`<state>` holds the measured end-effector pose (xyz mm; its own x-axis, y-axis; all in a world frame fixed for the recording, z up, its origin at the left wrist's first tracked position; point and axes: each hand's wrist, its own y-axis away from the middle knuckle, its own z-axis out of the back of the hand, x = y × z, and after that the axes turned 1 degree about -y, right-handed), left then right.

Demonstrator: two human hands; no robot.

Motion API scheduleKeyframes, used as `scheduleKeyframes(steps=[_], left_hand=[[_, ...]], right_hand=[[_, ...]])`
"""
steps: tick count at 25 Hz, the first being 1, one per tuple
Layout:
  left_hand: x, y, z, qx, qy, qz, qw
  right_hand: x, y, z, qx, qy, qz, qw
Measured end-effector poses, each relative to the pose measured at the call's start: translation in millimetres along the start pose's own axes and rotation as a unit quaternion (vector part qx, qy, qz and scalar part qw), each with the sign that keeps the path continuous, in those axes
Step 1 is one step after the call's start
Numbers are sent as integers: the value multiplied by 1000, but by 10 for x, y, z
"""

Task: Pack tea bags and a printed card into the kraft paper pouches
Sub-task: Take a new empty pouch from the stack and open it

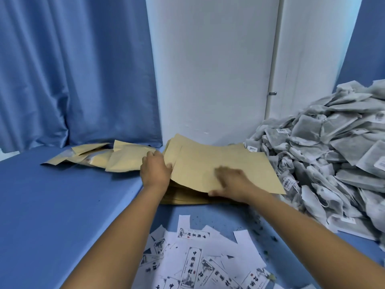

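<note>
A stack of flat kraft paper pouches point(220, 163) lies on the blue surface in front of me. My left hand point(155, 170) grips the left edge of the top pouches, its fingers curled under them. My right hand point(231, 182) lies on top of the stack, blurred, with its thumb at the near edge, which is lifted. A big heap of grey tea bags point(333, 155) rises at the right. Loose white printed cards point(200, 259) are scattered near my forearms.
Several filled kraft pouches point(100, 156) lie in a row at the back left. A blue curtain point(73, 69) hangs behind them and a white wall point(212, 69) stands behind the stack. Small tea crumbs point(260, 228) dot the blue surface point(62, 205).
</note>
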<state>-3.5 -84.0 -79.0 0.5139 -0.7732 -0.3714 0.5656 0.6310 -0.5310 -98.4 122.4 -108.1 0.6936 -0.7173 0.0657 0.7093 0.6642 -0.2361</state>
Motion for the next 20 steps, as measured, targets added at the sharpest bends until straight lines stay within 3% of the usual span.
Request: scheduleKeyframes(steps=[1, 3, 8, 11, 13, 15, 18, 20], left_hand=[[-23, 20, 22, 6, -28, 0, 1000], [-46, 74, 43, 16, -99, -37, 994], [61, 243, 33, -6, -96, -283, 954], [110, 430, 218, 16, 62, -382, 922], [137, 604, 377, 85, 241, -357, 898], [223, 824, 563, 118, 322, -349, 872], [371, 1099, 779, 100, 225, -454, 857], [329, 1202, 857, 19, 150, -493, 857]], right_hand=[[116, 45, -51, 29, 27, 62, 997], [232, 102, -154, 0, 98, 98, 990], [219, 284, -96, -86, 24, 96, 991], [216, 500, 116, -216, -4, 115, 970], [198, 693, 250, -293, -50, 139, 945], [119, 892, 353, -324, -105, 138, 930], [65, 1184, 511, -312, -219, 114, 917], [168, 1321, 581, -309, -200, 115, 923]])
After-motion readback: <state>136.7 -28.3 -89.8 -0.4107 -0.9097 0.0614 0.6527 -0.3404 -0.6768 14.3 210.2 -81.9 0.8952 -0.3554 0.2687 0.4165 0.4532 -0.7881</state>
